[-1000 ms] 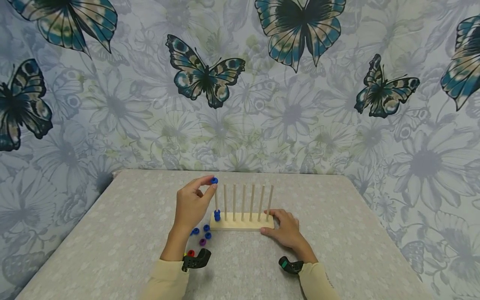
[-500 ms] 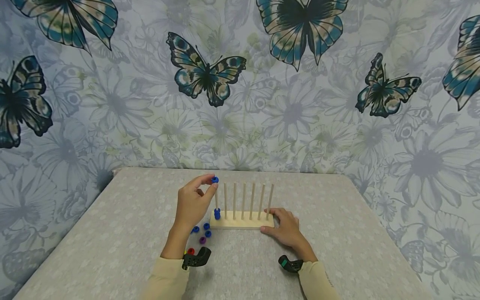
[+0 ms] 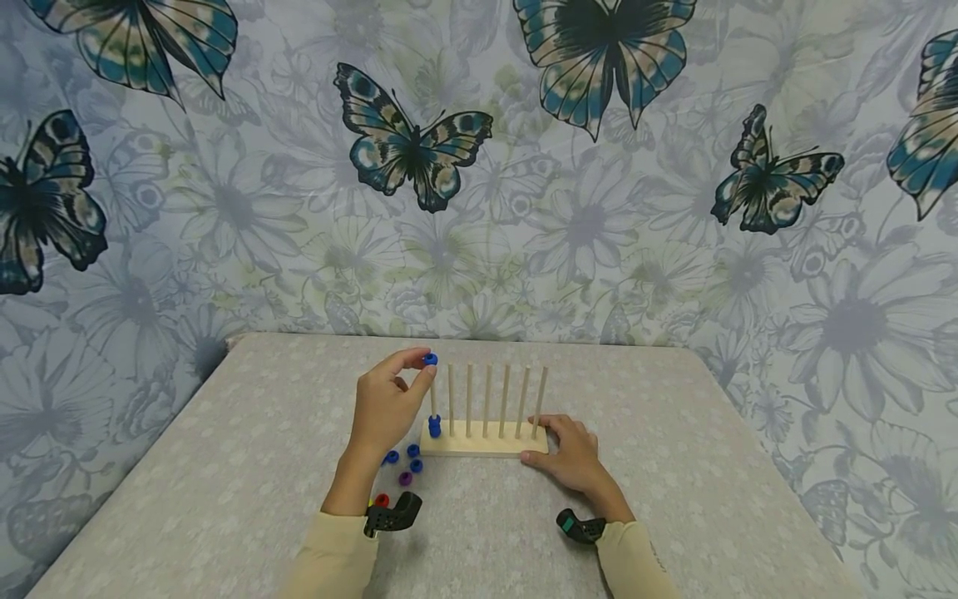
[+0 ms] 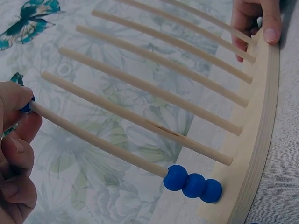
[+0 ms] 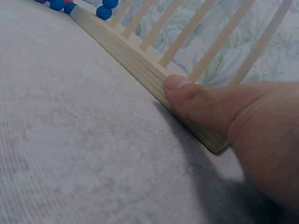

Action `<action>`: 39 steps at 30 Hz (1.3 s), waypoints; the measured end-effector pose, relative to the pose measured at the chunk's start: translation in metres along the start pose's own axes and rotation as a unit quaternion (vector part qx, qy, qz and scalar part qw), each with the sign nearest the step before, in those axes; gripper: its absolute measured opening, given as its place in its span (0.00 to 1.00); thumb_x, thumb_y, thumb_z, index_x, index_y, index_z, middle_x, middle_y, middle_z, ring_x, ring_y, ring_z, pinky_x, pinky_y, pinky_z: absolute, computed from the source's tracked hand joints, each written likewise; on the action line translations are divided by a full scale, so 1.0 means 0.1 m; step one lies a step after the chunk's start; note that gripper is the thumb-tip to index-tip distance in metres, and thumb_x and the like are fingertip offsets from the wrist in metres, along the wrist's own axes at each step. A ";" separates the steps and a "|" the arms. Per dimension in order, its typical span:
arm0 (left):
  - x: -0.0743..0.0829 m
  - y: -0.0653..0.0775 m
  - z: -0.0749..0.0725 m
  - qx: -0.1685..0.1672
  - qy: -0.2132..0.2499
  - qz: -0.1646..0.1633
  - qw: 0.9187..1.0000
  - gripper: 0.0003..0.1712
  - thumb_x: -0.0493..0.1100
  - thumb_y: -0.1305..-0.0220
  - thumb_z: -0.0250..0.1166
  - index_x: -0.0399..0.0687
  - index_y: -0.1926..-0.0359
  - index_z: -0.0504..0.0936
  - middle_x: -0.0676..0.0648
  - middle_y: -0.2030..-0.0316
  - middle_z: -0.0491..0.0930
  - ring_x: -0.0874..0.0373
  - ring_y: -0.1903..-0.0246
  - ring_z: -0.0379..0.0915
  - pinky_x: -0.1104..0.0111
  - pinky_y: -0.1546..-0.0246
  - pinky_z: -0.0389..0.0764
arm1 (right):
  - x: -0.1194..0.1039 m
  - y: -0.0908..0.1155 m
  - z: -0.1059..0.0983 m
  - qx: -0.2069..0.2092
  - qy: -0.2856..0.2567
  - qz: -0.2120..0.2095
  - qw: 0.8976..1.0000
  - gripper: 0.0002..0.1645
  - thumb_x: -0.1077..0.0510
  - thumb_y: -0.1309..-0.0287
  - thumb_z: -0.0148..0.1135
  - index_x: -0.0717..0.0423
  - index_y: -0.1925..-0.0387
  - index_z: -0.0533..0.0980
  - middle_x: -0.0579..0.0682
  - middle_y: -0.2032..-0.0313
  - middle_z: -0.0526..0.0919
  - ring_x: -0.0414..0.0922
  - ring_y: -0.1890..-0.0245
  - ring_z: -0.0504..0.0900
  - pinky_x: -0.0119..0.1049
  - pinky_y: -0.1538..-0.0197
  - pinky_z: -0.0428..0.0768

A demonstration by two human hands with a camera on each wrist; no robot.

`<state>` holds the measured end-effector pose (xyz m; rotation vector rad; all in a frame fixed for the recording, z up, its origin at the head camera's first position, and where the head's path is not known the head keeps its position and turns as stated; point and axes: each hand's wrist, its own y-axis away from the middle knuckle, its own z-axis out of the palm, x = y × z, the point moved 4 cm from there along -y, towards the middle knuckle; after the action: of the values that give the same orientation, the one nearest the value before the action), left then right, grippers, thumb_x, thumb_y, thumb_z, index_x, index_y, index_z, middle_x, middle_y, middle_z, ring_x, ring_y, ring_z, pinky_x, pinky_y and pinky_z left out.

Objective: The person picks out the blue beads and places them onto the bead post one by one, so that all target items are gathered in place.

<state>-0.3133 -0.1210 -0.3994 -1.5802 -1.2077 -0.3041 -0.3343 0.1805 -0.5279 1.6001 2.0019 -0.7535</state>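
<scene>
My left hand pinches a blue bead between thumb and index finger at the top of the leftmost peg. In the left wrist view, the peg meets this bead; fingers partly cover it, so how far it is threaded cannot be seen. Three blue beads sit stacked at the foot of the same peg. Several bare pegs rise from the light wooden base. At the right end of that base, my right hand grips it, thumb along the front edge.
Loose blue beads, a purple bead and a red bead lie on the cloth-covered table, left of the base. A bit of yellow shows by the left wrist. Behind stands a butterfly-patterned wall.
The view has tilted slightly. Both hands keep their places, the left one with the blue bead at the peg's top.
</scene>
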 end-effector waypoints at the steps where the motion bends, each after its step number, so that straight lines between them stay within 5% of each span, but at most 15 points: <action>1: 0.00 0.00 0.00 -0.002 0.000 -0.001 1.000 0.15 0.50 0.33 0.67 0.56 0.47 0.85 0.54 0.59 0.87 0.62 0.79 0.72 0.71 0.78 0.75 | 0.00 0.00 0.00 0.000 0.001 0.000 1.000 0.39 0.33 0.53 0.75 0.37 0.39 0.76 0.46 0.40 0.77 0.49 0.43 0.70 0.52 0.44 0.60; 29: -0.04 0.01 -0.02 -0.027 -0.018 0.004 0.999 0.15 0.50 0.33 0.68 0.56 0.47 0.85 0.54 0.58 0.87 0.62 0.80 0.69 0.71 0.77 0.73 | 0.00 0.01 0.02 0.002 0.001 0.005 1.000 0.39 0.33 0.53 0.75 0.37 0.40 0.76 0.45 0.39 0.77 0.48 0.42 0.70 0.50 0.45 0.60; 39: -0.07 -0.01 -0.05 -0.007 -0.024 -0.013 1.000 0.13 0.53 0.32 0.66 0.59 0.49 0.86 0.55 0.57 0.86 0.60 0.79 0.70 0.69 0.77 0.74 | -0.03 0.02 0.00 0.003 -0.006 0.004 1.000 0.38 0.33 0.53 0.75 0.36 0.40 0.76 0.45 0.39 0.77 0.48 0.41 0.70 0.50 0.45 0.60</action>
<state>-0.3154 -0.1290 -0.4015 -1.5935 -1.2656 -0.2930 -0.3320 0.1788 -0.5264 1.6023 1.9864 -0.7659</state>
